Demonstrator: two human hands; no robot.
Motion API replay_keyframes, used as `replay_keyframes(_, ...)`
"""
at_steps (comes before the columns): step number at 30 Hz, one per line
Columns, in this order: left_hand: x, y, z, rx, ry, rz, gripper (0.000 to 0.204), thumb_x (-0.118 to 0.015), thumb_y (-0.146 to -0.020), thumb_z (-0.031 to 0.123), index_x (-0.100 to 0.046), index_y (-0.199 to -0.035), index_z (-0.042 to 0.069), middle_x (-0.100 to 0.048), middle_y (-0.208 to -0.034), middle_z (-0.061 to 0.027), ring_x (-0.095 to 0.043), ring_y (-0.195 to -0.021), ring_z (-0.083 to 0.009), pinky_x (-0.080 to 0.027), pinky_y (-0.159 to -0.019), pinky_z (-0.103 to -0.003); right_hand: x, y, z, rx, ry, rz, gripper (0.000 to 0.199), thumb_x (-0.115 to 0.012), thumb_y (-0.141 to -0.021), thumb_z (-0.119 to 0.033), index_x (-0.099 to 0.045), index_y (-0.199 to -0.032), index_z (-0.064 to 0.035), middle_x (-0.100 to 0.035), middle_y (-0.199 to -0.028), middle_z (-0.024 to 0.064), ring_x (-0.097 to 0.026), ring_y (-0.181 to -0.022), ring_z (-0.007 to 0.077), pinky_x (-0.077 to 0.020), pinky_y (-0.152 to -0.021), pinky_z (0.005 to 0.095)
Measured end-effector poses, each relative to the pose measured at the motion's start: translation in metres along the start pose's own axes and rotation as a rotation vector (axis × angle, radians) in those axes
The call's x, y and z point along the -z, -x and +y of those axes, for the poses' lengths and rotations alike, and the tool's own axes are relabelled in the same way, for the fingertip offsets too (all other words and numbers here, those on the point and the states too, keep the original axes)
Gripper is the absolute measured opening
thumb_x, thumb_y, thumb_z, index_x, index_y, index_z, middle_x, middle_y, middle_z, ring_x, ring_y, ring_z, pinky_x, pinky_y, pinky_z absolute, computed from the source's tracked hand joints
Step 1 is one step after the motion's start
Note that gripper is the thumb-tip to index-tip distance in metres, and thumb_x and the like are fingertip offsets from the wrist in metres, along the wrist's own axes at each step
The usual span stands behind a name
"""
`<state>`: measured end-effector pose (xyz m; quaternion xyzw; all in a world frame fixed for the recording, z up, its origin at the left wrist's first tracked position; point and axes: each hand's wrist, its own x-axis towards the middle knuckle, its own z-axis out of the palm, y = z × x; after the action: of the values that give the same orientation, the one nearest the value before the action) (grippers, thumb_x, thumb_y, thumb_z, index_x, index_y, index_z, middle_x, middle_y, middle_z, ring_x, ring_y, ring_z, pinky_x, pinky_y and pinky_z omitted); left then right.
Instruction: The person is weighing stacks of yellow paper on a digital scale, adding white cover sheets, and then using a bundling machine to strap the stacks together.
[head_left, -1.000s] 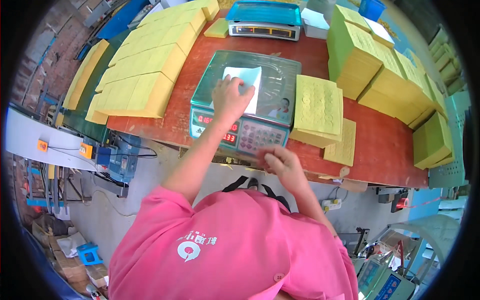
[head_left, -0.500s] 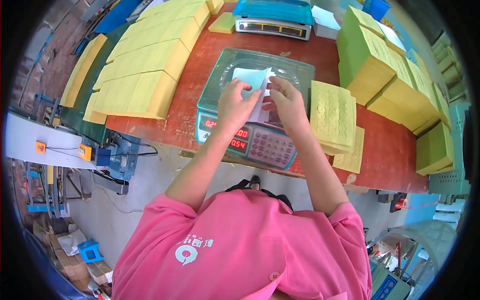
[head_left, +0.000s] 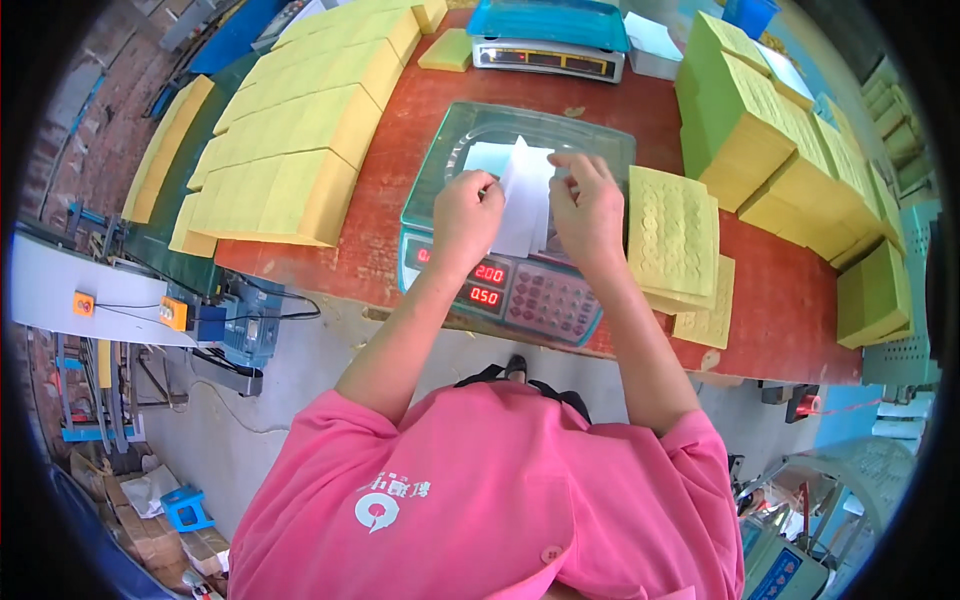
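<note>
Several white and pale blue paper sheets [head_left: 522, 215] lie on the clear-covered pan of a teal digital scale [head_left: 425, 190]. One white sheet stands up, bent into a point at its top. My left hand [head_left: 468, 215] is closed at that sheet's left edge, thumb and forefinger pinched together. To the right of the sheets, my right hand [head_left: 592, 208] hovers over the pan with its fingers curled and a gap between thumb and forefinger; I see nothing in it. Red digits glow on the display, partly covered by my left wrist.
Embossed yellow paper stacks [head_left: 672, 235] stand close by my right hand. Taller yellow stacks [head_left: 750, 140] line the table's right side, and long yellow blocks [head_left: 290, 140] its left. A second scale [head_left: 548, 55] sits at the back of the red table [head_left: 760, 300].
The pale blue sheet that was bent up has gone down, and a white sheet now stands upright. My left hand has closed further; my right hand has drawn slightly right, off the paper's edge.
</note>
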<state>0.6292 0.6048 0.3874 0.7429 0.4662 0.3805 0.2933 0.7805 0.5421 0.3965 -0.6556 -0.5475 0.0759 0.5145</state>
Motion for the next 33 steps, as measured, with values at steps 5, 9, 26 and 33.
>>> replay_keyframes(5, 0.009, -0.004, -0.004, 0.303, 0.321, -0.194, 0.016, -0.062, -0.089, 0.017, -0.064, -0.084, 0.001, -0.063, -0.077, -0.0027, -0.059, -0.07, -0.0088, -0.047, -0.063, -0.025, -0.015, 0.009, -0.006, -0.291, -0.284, -0.238, 0.032, -0.06, -0.085, -0.006, -0.064, -0.116, 0.0003, -0.069, -0.098, 0.0159, -0.068, -0.074, 0.0203, -0.0519, -0.068, 0.0312)
replay_keyframes(9, 0.014, -0.005, -0.001, 0.373, 0.6, -0.332, 0.021, -0.065, -0.091, 0.024, -0.063, -0.086, 0.003, -0.063, -0.078, -0.0019, -0.06, -0.071, -0.0095, -0.049, -0.064, -0.025, -0.019, 0.012, -0.005, -0.285, -0.295, -0.235, 0.035, -0.058, -0.086, -0.006, -0.062, -0.12, 0.0005, -0.07, -0.099, 0.012, -0.068, -0.075, 0.0158, -0.0516, -0.067, 0.0285)
replay_keyframes(26, 0.012, -0.008, -0.004, 0.315, 0.57, -0.364, 0.019, -0.067, -0.09, 0.021, -0.065, -0.089, 0.002, -0.063, -0.079, -0.0027, -0.059, -0.071, -0.0094, -0.048, -0.06, -0.025, -0.015, 0.014, -0.004, -0.354, -0.35, -0.23, 0.033, -0.057, -0.084, -0.007, -0.064, -0.116, 0.0032, -0.07, -0.097, 0.016, -0.07, -0.075, 0.02, -0.0531, -0.071, 0.0319)
replay_keyframes(33, 0.011, -0.008, -0.007, 0.336, 0.531, -0.363, 0.015, -0.06, -0.092, 0.015, -0.065, -0.091, 0.001, -0.064, -0.081, -0.0039, -0.061, -0.073, -0.0114, -0.05, -0.062, -0.025, -0.015, 0.014, -0.003, -0.368, -0.416, -0.21, 0.033, -0.057, -0.084, -0.006, -0.063, -0.115, 0.0033, -0.071, -0.095, 0.0147, -0.07, -0.075, 0.0194, -0.0531, -0.069, 0.0314)
